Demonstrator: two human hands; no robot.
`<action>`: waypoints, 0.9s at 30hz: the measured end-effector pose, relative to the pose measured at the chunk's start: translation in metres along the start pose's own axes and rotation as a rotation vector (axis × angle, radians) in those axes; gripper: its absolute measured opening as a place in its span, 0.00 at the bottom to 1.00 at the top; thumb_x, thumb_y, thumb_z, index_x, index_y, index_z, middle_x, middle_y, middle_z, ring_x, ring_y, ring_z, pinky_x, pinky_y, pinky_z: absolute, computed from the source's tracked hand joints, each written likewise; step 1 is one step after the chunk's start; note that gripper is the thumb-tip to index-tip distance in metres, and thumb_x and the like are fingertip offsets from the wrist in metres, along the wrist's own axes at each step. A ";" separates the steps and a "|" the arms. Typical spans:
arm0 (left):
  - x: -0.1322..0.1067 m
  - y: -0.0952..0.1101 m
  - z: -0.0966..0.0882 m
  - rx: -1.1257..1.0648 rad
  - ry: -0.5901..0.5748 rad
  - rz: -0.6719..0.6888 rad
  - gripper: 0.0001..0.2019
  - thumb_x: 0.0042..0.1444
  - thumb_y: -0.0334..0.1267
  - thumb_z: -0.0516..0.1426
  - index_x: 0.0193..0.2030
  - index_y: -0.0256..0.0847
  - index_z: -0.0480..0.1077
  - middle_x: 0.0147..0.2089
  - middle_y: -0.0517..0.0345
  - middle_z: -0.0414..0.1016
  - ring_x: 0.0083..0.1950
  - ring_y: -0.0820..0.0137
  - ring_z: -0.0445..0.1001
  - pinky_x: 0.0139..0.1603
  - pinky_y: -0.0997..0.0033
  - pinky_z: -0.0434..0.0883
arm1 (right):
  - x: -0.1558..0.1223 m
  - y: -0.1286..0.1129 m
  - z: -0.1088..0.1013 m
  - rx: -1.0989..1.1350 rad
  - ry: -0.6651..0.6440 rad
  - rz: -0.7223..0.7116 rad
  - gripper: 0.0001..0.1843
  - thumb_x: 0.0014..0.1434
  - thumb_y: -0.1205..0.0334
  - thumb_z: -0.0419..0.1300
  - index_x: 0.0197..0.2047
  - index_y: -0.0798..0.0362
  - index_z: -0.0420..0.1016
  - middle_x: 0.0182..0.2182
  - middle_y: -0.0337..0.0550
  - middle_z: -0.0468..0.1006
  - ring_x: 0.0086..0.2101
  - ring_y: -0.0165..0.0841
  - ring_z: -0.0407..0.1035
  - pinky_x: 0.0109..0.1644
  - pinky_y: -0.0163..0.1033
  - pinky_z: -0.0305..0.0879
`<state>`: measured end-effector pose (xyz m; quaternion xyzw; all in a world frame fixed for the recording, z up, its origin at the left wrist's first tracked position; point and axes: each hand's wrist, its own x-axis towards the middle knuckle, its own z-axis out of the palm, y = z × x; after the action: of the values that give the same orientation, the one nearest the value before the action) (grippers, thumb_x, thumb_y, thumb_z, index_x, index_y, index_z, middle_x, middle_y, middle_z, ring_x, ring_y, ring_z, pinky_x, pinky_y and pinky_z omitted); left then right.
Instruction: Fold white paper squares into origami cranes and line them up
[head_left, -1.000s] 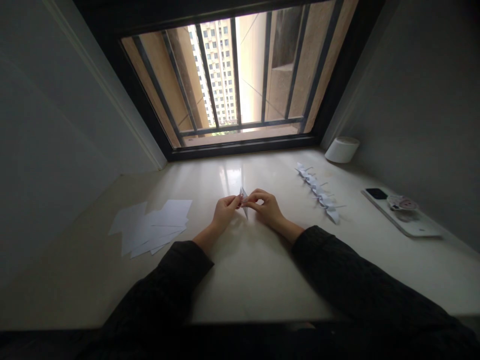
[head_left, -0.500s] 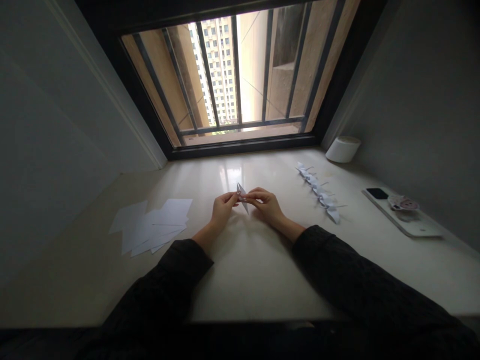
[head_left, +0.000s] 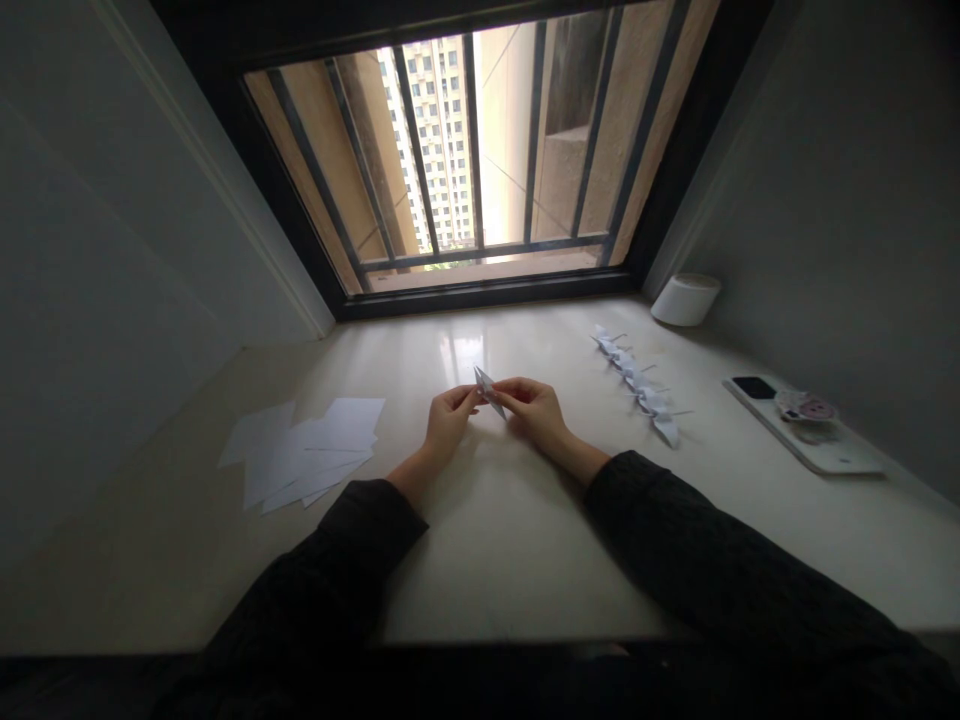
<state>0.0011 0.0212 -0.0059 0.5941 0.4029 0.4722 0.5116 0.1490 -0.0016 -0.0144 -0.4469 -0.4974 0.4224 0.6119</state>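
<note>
Between my two hands, just above the pale sill, is a small folded piece of white paper (head_left: 490, 392), narrow and pointed at its ends. My left hand (head_left: 448, 418) pinches its left side between thumb and fingertips. On the other side, the thumb and fingers of my right hand (head_left: 537, 408) close on the same paper. The fingers hide part of its folds. To the right stands a row of several folded paper cranes (head_left: 637, 383), apart from my hands.
Loose sheets of white paper (head_left: 307, 452) lie overlapping on the left. At the right rests a white phone (head_left: 832, 455) with a round grip on its back. A white cylindrical object (head_left: 686, 300) stands in the back right corner, near the barred window (head_left: 480, 150).
The folded paper has tilted slightly, its lower point swinging right. My right thumb and fingers have shifted along it; my left hand has barely moved.
</note>
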 end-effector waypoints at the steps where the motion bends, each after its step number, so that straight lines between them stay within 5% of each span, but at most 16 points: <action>1: 0.000 0.000 0.000 0.001 -0.004 0.000 0.15 0.51 0.48 0.58 0.37 0.39 0.77 0.37 0.50 0.79 0.40 0.64 0.76 0.37 0.68 0.68 | 0.000 0.000 0.000 0.020 0.009 0.011 0.18 0.42 0.49 0.69 0.33 0.52 0.79 0.32 0.46 0.81 0.32 0.37 0.74 0.37 0.42 0.70; 12: -0.002 0.003 0.001 0.027 -0.026 0.034 0.15 0.51 0.49 0.58 0.36 0.38 0.76 0.36 0.51 0.79 0.40 0.64 0.76 0.37 0.69 0.67 | 0.002 0.001 0.000 0.101 0.054 0.064 0.16 0.39 0.52 0.71 0.30 0.52 0.80 0.28 0.45 0.81 0.31 0.38 0.75 0.39 0.44 0.70; 27: -0.004 0.003 0.001 0.006 0.131 0.036 0.13 0.49 0.47 0.60 0.35 0.40 0.72 0.31 0.57 0.76 0.34 0.70 0.75 0.33 0.73 0.67 | 0.001 0.003 0.001 0.041 -0.039 0.072 0.15 0.41 0.52 0.70 0.30 0.54 0.80 0.29 0.45 0.81 0.30 0.35 0.74 0.38 0.41 0.68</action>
<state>0.0010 0.0164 -0.0037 0.5703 0.4263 0.5181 0.4739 0.1483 0.0003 -0.0166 -0.4432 -0.4842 0.4630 0.5956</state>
